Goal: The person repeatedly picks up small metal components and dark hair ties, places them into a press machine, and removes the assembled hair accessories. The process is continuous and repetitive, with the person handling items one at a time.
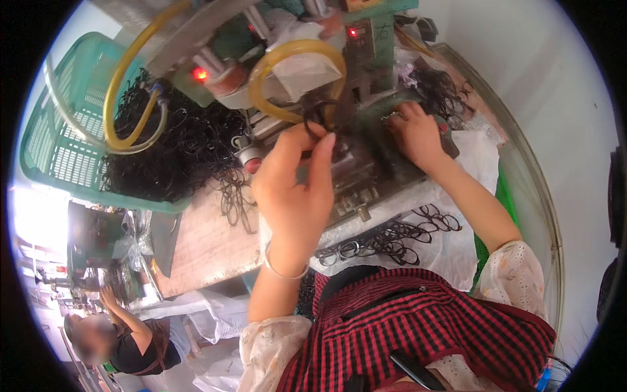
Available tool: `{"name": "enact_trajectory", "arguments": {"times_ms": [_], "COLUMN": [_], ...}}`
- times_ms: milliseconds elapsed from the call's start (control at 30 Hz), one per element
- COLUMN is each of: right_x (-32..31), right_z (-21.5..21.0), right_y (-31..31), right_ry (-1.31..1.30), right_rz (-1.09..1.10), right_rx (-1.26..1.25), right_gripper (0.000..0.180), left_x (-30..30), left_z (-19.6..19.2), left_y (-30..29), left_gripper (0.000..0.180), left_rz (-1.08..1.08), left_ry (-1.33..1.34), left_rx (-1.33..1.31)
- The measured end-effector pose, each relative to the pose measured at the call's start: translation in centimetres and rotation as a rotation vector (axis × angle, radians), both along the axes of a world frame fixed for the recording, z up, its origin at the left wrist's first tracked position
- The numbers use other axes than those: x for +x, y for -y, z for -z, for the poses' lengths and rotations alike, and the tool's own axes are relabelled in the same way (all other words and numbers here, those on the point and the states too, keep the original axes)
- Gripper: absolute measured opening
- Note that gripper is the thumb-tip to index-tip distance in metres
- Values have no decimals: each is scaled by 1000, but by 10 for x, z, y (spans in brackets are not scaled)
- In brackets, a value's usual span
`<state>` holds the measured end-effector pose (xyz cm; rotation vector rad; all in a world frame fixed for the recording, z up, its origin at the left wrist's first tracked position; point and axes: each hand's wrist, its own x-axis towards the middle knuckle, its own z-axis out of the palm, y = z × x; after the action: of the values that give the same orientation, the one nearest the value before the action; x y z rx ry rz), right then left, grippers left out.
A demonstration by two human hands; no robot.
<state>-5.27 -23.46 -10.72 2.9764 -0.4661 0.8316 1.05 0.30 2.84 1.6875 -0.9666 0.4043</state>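
My left hand (292, 186) is raised in front of the machine, thumb and forefinger pinched on a thin black looped piece (312, 117) that resembles a spectacle frame. Behind that piece the dark parts of the machine blur together. On the right, my right hand (419, 136) rests over the machine's dark bed (379, 150), fingers curled down on a spot with small shiny bits. What those fingertips hold, if anything, is too small to make out. Several similar black looped pieces (398, 238) lie on a white cloth (447, 251) just before me.
A green basket (62, 150) heaped with black looped pieces (163, 144) stands at left. Yellow hoses (258, 85) loop from the press machine (215, 39), which shows red lights. More looped pieces (441, 91) lie at right. Another person (140, 340) works at the lower left.
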Motion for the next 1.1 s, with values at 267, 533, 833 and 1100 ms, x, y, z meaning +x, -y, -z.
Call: {"name": "enact_trajectory", "arguments": {"times_ms": [267,533,833,1100], "right_x": [-32,-17,-81,-8], "right_z": [-6,-24,-12,-73], "right_y": [-2,-29,-24,-83], "right_ry": [423,451,480,524], "right_rz": [96,-11,114,-326], "right_rx": [498,730,823,1005], "right_gripper": [15,11,14,30], "left_x": [4,113,107,95], "left_z": [62,97,127,103], "left_y": [-96,-167,-186,-106], "left_gripper": [20,31,19,8], "left_rz": [-452,-398,-310,-119], "left_ry": [171,226,-338,-425], "left_rx": [-49,986,48,-219]}}
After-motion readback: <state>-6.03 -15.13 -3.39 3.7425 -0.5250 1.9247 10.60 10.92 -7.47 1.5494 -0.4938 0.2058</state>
